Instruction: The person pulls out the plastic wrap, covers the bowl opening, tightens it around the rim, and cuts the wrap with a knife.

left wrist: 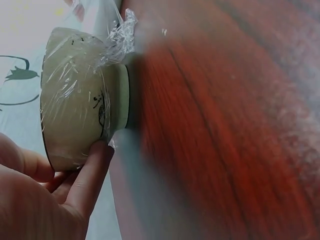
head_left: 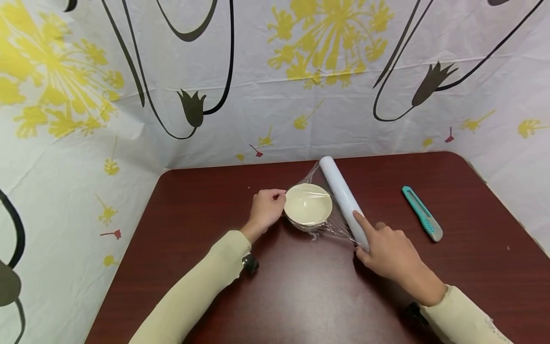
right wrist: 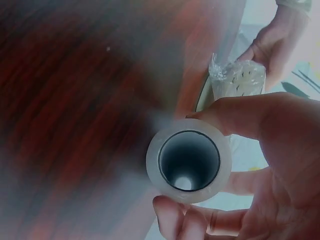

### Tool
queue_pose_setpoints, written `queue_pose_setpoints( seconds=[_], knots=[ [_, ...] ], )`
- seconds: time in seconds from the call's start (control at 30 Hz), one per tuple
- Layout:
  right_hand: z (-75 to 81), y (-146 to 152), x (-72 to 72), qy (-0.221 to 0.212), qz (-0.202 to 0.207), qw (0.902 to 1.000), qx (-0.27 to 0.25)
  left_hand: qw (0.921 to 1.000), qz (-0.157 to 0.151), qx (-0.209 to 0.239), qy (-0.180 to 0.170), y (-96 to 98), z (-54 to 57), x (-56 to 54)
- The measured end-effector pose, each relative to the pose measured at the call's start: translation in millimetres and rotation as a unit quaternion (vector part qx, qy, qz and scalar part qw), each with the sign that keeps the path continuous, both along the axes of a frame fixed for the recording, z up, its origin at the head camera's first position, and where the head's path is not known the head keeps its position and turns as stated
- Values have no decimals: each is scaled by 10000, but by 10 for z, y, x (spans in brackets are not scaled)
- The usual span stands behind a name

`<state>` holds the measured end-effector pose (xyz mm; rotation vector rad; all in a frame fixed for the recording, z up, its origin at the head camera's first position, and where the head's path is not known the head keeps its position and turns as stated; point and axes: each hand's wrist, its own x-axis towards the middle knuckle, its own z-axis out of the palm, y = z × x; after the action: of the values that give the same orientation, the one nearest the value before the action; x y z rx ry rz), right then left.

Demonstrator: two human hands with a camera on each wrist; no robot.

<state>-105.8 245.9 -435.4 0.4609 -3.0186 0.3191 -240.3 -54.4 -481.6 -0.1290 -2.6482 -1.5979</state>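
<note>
A cream bowl stands upright on the table, with clear plastic wrap stretched over its mouth and bunched along its side. My left hand holds the bowl's left edge; in the left wrist view its thumb is near the rim and a finger lies along the wrapped wall. To the right, my right hand grips the near end of a white roll of plastic wrap, index finger laid along it. The film runs from the roll to the bowl. In the right wrist view, the roll's hollow end faces the camera between thumb and fingers.
A teal utility knife lies on the dark red wooden table, right of the roll. Behind the table and at its sides hangs a white cloth with yellow and dark flower prints. Dark straps sit at both wrists.
</note>
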Motion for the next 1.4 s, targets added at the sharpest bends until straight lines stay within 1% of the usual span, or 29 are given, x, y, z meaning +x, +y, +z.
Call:
queue_pose_setpoints(
  seconds=[0.03,0.07,0.1,0.13,0.17,0.27,0.3,0.33,0.37,0.43,0.47,0.53,0.57,0.67,0.7,0.73,0.77,0.8,0.87,0.93,1.0,1.13,1.4],
  knots=[
    [0,-16,13,30,-31,10000,14,9999,26,-85,61,3,-26,-35],
    [-1,-30,24,56,-66,10000,30,9998,43,-149,80,4,-29,-53],
    [-4,-43,33,75,-105,9999,32,9999,24,-145,53,4,8,-46],
    [-8,-54,39,96,-137,9999,37,9997,31,-177,161,4,-13,-67],
    [-12,-65,47,115,-174,9998,33,9996,47,-212,160,11,13,-64],
    [-25,-85,58,126,-297,9995,62,9997,72,-205,108,38,156,0],
    [-29,-87,57,111,-339,9993,79,9998,70,-178,29,47,237,44],
    [-31,-89,55,82,-380,9992,109,9997,100,-206,-3,59,274,62],
    [-32,-90,55,40,-422,9990,138,9996,115,-209,-124,70,346,101],
    [-27,-86,46,-81,-481,9986,192,9994,148,-254,-175,80,384,122],
    [-21,-82,40,-154,-495,9984,218,9997,124,-206,-88,65,301,83],
    [-8,-68,25,-291,-466,9982,220,9996,141,-183,-161,62,305,91],
    [2,-61,18,-352,-427,9983,193,9998,123,-133,-88,45,205,37],
    [27,-44,1,-442,-239,9987,77,9996,83,34,-260,42,189,49],
    [33,-40,-2,-454,-154,9988,22,9987,96,97,-492,60,275,106],
    [40,-39,-3,-444,-73,9990,-30,9976,50,307,-622,66,275,129],
    [44,-36,-6,-442,-5,9990,-57,9953,4,558,-785,72,270,146],
    [45,-35,-7,-431,46,9990,-82,9913,-19,794,-1050,92,365,227],
    [47,-33,-7,-443,110,9989,-125,9824,-96,1297,-1342,114,356,273],
    [44,-36,-5,-432,87,9989,-159,9751,-128,1622,-1506,133,344,302],
    [42,-47,3,-441,37,9989,-180,9735,-137,1707,-1516,146,326,310],
    [40,-73,18,-460,-96,9988,-151,9746,-68,1695,-1465,148,315,306],
    [53,-123,53,-397,-431,9983,71,9753,-45,1661,-1453,122,352,303]
  ],
)
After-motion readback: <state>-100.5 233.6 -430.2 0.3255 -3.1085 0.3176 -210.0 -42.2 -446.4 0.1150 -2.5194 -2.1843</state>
